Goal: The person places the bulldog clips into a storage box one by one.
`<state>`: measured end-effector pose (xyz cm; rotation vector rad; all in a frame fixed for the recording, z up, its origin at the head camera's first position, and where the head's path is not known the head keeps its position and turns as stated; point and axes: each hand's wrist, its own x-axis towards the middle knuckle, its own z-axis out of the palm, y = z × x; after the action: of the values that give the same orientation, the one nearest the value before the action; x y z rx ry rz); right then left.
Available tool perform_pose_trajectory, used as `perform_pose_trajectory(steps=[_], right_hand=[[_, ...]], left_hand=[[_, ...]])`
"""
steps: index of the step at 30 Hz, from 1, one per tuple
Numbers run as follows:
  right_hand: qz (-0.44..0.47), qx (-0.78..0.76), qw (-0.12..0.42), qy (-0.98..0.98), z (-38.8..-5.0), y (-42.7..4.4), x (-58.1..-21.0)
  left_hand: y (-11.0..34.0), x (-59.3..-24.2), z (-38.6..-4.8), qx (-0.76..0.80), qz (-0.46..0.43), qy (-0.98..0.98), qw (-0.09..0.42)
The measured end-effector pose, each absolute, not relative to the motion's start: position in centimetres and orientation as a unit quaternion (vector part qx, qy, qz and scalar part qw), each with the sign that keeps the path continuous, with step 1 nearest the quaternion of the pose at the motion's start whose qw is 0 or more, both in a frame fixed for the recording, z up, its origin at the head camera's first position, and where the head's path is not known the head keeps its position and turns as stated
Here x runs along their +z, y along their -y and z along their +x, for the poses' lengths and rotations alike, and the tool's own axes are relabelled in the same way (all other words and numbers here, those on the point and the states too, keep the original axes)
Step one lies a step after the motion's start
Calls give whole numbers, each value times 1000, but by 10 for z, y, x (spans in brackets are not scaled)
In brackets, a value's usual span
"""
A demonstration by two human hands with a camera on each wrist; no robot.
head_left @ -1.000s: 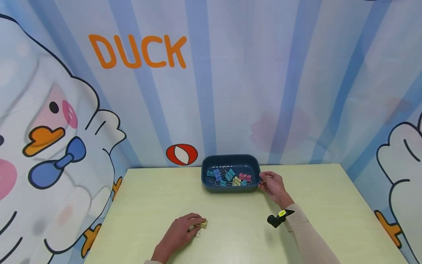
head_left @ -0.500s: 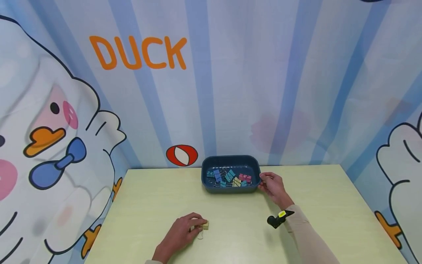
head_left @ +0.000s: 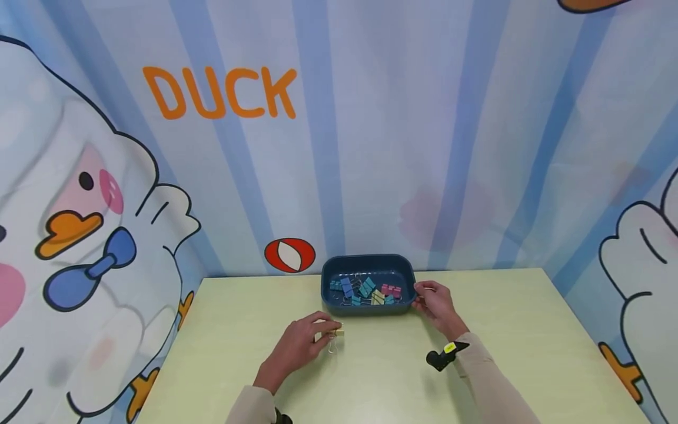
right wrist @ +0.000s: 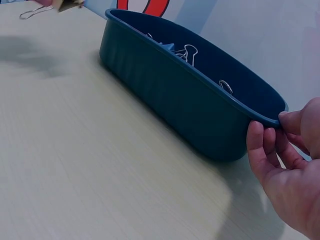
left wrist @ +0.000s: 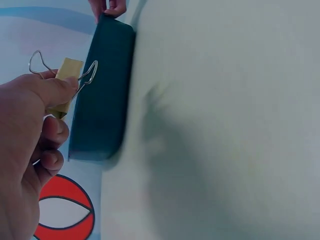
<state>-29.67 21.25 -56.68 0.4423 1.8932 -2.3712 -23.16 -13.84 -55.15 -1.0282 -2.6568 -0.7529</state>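
Observation:
My left hand (head_left: 298, 346) pinches a yellow binder clip (left wrist: 68, 70) between thumb and fingers. Its two wire handles stick out to either side in the left wrist view. The clip is raised over the table, in front of the dark blue bin (head_left: 365, 309) and a little left of its middle. At the bin's right end, my right hand (head_left: 437, 307) grips the rim, thumb on top and fingers against the outer wall, as the right wrist view shows. Inside the bin lie several binder clips: blue ones (head_left: 346, 287), teal ones (head_left: 366, 287), pink ones (head_left: 391, 290) and yellow ones (head_left: 378, 297).
The bin stands at the back of a pale yellow table (head_left: 386, 371), close to a blue striped cloth backdrop (head_left: 371, 147) with duck drawings. A black wrist strap mount (head_left: 445, 356) sits on the right sleeve.
The left hand has lifted the yellow binder clip off the table and carried it forward toward the bin. My right hand stays at the bin's right end.

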Motion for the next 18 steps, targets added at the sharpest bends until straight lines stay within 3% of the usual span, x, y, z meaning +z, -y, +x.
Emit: perform_pose_trajectory(steps=[18], right_hand=[[148,-772,36,-617,-294,-213,-565]], left_hand=[[98,-512,-289,-252,-310,906,140]])
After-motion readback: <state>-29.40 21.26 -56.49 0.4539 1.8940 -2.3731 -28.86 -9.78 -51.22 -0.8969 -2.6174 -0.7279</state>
